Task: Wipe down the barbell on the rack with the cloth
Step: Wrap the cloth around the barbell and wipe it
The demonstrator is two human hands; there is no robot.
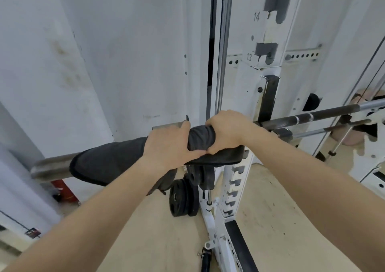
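The person is standing close to the white rack (pixel 268 32), both hands clamped on a dark grey cloth (pixel 108 163) that is wrapping the thick end sleeve of the barbell (pixel 50 166). The left hand (pixel 166 144) is gripping the cloth with its fingers (pixel 184 128) curling over the far side, out of sight. The right hand (pixel 227 130) is gripping the cloth just beside it, thumbs almost touching, its fingers (pixel 214 123) folding over the top.

The barbell is lying across the rack; only the bare steel tip of the sleeve is showing past the cloth on the left. The stretch under the cloth and hands is hidden, and the thin dark shaft is running off to the right and getting cut off by the frame edge. A loose flap of cloth is hanging below the hands, covering part of the rack hardware behind it.

Black weight plates (pixel 181 196) are leaning against the rack's base on the beige floor (pixel 270 209). A red object (pixel 64 190) under the sleeve is too hidden to identify.
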